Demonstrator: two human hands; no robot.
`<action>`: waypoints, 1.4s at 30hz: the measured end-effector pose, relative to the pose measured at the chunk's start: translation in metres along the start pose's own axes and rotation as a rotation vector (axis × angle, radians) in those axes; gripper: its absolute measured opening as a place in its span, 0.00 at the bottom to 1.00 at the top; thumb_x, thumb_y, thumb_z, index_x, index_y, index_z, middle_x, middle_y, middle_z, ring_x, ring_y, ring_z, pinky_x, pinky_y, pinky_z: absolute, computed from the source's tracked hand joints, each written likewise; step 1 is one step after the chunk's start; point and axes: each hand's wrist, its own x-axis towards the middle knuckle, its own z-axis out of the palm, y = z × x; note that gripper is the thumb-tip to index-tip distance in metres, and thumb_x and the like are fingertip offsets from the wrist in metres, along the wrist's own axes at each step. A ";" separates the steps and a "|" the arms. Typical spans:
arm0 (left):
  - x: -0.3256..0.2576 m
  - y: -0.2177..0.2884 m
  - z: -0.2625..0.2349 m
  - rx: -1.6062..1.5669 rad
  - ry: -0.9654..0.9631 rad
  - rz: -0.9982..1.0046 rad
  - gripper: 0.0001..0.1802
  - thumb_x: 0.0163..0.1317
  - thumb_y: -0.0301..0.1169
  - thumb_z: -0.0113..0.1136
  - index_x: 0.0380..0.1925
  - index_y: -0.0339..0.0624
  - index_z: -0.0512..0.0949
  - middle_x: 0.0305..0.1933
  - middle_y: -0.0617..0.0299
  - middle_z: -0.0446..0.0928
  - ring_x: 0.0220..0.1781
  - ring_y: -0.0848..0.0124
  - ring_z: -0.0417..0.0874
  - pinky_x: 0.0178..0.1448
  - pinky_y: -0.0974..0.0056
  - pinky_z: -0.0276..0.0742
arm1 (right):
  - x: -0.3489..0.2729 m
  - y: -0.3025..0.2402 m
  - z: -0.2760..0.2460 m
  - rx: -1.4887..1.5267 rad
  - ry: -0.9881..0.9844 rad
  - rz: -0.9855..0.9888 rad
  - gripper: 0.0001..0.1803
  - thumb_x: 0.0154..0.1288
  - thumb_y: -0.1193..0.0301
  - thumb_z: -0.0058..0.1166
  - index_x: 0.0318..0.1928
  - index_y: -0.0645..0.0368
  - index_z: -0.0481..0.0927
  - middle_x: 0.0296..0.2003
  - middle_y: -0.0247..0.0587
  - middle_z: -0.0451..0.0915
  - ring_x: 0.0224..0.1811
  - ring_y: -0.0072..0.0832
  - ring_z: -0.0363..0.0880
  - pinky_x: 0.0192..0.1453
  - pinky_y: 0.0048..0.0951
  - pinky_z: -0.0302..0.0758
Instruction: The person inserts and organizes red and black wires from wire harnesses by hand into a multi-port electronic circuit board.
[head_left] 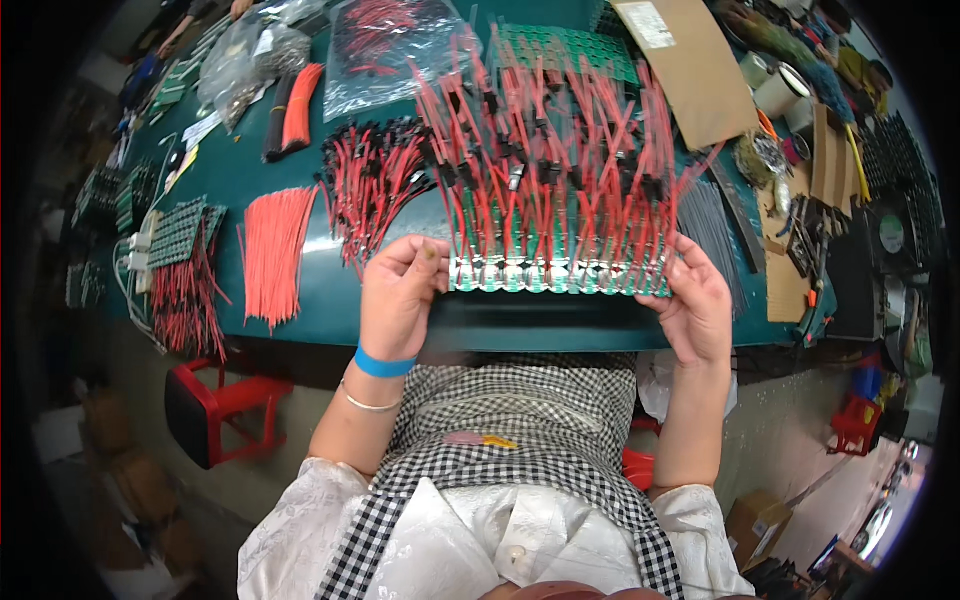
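Note:
Between my two hands I hold a green circuit board panel (545, 278) by its short ends, above the front edge of the table. Many red wires with black connectors (550, 170) rise from the panel and spread away from me, some blurred by motion. My left hand (405, 285) pinches the panel's left end between thumb and fingers. At its right end my right hand (692, 298) grips it the same way. Left of the panel lies a pile of red and black wire leads (370, 185). Farther left is a bundle of plain red wires (278, 255).
On the green table (330, 290) lie grey wires (705, 235), a clear bag of red wires (385, 50) and a cardboard sheet (690, 75). Wired panels (185, 300) hang over the left edge. A red stool (225, 410) stands below. Other people sit at the far right.

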 end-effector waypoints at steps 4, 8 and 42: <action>0.011 0.001 0.009 -0.292 -0.097 -0.181 0.30 0.71 0.54 0.50 0.50 0.34 0.74 0.49 0.55 0.80 0.49 0.67 0.83 0.56 0.61 0.80 | -0.005 -0.006 0.006 0.040 -0.001 -0.039 0.26 0.68 0.80 0.48 0.64 0.73 0.59 0.54 0.60 0.77 0.48 0.40 0.85 0.43 0.38 0.90; 0.018 0.003 0.026 -0.464 -0.252 -0.158 0.51 0.60 0.71 0.42 0.66 0.36 0.62 0.65 0.52 0.71 0.64 0.60 0.74 0.67 0.54 0.72 | -0.008 -0.010 0.017 0.089 -0.045 -0.039 0.26 0.68 0.80 0.49 0.64 0.73 0.58 0.52 0.58 0.78 0.46 0.40 0.86 0.41 0.36 0.91; 0.009 0.001 0.010 -0.297 -0.499 -0.041 0.67 0.42 0.74 0.60 0.73 0.38 0.53 0.72 0.53 0.64 0.71 0.59 0.68 0.72 0.52 0.68 | -0.014 0.002 0.024 0.076 -0.040 0.020 0.29 0.67 0.77 0.55 0.63 0.73 0.58 0.51 0.58 0.79 0.44 0.40 0.86 0.39 0.36 0.91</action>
